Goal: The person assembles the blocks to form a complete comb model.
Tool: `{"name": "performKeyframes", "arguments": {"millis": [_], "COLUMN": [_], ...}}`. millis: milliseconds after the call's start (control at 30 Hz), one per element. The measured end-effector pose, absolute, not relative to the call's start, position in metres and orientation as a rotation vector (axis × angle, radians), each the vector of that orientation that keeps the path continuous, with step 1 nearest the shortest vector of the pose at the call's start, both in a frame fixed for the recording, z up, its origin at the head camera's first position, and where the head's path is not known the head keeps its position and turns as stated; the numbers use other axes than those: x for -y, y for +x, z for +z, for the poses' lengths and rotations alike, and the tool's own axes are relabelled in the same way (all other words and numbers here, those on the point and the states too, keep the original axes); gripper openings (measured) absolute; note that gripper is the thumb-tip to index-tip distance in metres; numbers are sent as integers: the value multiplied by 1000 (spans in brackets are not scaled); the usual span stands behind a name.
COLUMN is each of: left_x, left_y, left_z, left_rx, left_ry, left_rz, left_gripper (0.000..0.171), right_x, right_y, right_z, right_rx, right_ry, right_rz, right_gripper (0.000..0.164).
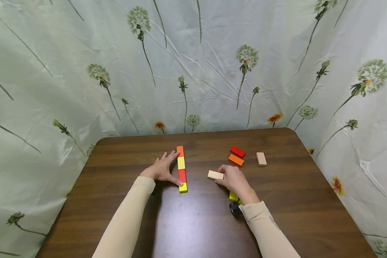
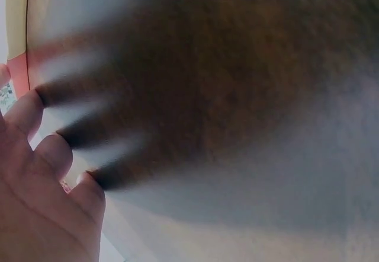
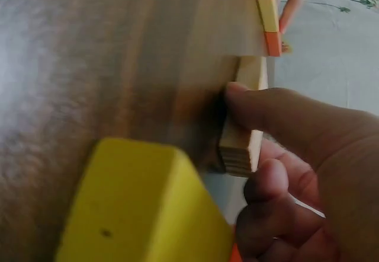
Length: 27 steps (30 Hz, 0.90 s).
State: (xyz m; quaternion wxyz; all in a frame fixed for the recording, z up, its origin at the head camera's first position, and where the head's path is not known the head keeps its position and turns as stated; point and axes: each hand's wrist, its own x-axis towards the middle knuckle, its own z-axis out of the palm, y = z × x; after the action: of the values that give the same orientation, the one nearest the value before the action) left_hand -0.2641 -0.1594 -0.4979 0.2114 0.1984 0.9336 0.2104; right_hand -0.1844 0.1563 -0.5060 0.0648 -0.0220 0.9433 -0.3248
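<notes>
Four-sided wooden blocks form a straight row on the table: an orange block [image 1: 180, 147] at the far end, then a pale yellow block [image 1: 181, 163], a red block [image 1: 182, 175] and a yellow block [image 1: 183, 189] nearest me. My left hand [image 1: 161, 169] spreads along the row's left side, index fingertip at the orange block and thumb at the yellow one. To the right of the row, my right hand [image 1: 234, 178] pinches a plain wood block [image 1: 214, 175] between thumb and fingers. Another yellow block [image 3: 130, 197] lies close by that hand in the right wrist view, partly hidden in the head view.
Beyond my right hand lie a red block [image 1: 237, 151] and an orange block [image 1: 236, 160], with a pale wood block [image 1: 261, 159] farther right. A flowered curtain [image 1: 213, 71] hangs behind the brown table's [image 1: 129, 150] far edge and at both sides.
</notes>
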Motion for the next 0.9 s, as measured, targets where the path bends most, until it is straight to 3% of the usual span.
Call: {"name": "performKeyframes", "arguments": {"millis": [400, 900], "left_x": [161, 159], "left_y": [-265, -265], "left_z": [-501, -498], "left_rx": [-2570, -2599], "left_ry": [559, 562], "left_rz": [639, 601], "left_gripper": [144, 134], "right_x": [-145, -132], "right_y": [-175, -156], "right_z": [-510, -507], "right_rx": [-2943, -2963], "right_ry": [-106, -176], "right_rz": [-906, -866], "right_gripper": [25, 29]}}
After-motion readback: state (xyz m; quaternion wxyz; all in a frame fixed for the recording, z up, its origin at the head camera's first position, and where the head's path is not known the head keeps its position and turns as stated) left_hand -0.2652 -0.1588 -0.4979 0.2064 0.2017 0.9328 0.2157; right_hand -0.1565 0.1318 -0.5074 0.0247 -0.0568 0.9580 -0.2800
